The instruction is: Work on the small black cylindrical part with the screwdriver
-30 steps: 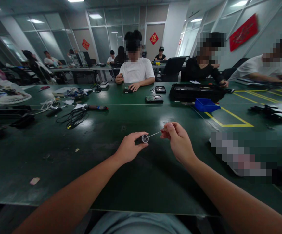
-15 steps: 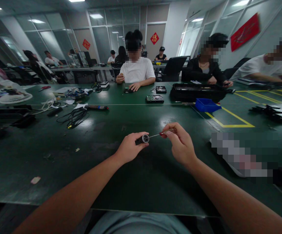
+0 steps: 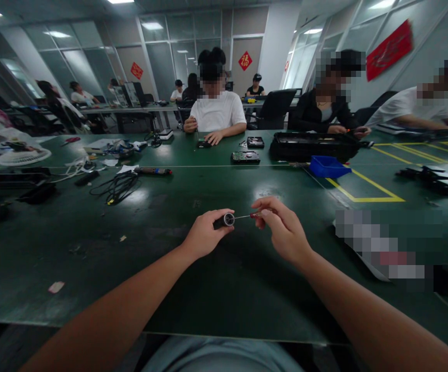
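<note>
My left hand (image 3: 204, 235) is closed around a small black cylinder with a silver end (image 3: 227, 220), held above the green table (image 3: 162, 258). My right hand (image 3: 282, 230) pinches a thin screwdriver with a red handle (image 3: 247, 215). Its metal tip points left into the cylinder's silver end. Both hands hover over the middle of the table, close together.
Black cables (image 3: 117, 187) and a long dark tool (image 3: 152, 170) lie at the left. A blue bin (image 3: 328, 167) and a black case (image 3: 313, 146) sit at the back right beside yellow floor-tape lines. Several people sit across the table, working on small parts.
My right hand has moved left toward my left hand, and the screwdriver's shaft has gone further into the cylinder's end. My left hand has stayed nearly still.
</note>
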A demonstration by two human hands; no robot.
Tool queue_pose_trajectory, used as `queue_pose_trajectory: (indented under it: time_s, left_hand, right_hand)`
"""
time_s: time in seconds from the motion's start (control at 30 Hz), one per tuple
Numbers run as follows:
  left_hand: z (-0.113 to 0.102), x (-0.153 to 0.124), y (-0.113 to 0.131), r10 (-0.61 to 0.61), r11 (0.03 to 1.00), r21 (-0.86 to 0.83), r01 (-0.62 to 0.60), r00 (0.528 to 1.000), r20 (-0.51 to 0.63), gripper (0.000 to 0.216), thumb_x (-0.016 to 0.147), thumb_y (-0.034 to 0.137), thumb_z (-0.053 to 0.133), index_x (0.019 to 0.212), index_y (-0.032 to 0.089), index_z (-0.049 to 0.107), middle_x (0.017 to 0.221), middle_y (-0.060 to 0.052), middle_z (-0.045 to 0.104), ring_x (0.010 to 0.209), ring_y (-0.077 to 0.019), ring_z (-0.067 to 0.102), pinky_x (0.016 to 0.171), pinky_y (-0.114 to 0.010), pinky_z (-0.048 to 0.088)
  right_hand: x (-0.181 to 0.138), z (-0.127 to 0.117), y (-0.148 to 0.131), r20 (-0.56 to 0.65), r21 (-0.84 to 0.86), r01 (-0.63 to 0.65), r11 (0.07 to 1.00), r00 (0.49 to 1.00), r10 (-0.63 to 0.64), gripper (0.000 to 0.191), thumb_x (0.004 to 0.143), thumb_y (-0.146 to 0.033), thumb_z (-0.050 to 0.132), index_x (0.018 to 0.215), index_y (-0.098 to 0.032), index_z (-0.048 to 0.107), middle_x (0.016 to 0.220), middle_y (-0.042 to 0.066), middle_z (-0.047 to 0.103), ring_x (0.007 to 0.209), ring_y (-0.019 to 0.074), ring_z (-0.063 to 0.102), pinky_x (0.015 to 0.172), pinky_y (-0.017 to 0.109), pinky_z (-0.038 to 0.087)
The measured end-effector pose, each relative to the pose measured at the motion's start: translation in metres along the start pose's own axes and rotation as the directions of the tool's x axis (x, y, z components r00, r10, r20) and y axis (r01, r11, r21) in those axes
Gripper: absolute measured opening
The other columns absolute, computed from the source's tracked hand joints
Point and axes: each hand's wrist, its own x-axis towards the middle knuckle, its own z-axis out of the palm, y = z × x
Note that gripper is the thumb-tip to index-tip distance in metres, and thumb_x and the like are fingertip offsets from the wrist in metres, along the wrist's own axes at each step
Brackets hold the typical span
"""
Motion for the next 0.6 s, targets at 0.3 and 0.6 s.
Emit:
queue_pose_trajectory:
  time_s: [0.3,0.6]
  left_hand:
    - [-0.002,0.0,0.006,-0.029,1.0,0.007,0.029,0.999,0.014,0.042,0.084,0.02,0.073,0.124,0.028,0.067,0.126,-0.003,0.068,0.119,-0.0235,0.062,0.108,-0.042,0.045]
    - [-0.002,-0.001,0.009,-0.026,1.0,0.003,0.026,0.999,0.033,0.042,0.083,0.018,0.074,0.124,0.028,0.068,0.119,-0.003,0.07,0.112,-0.0228,0.063,0.103,-0.04,0.047]
  right_hand:
    - [0.003,0.005,0.002,-0.135,0.154,-0.08,0.985,0.986,0.101,0.014,0.096,-0.034,0.053,0.104,-0.023,0.059,0.08,0.0,0.065,0.073,0.017,0.063,0.07,0.033,0.051]
    - [0.011,0.009,0.014,-0.153,0.361,-0.194,0.912,0.952,0.264,0.03,0.093,-0.05,0.057,0.091,-0.021,0.065,0.079,0.003,0.065,0.072,0.0175,0.063,0.071,0.036,0.055]
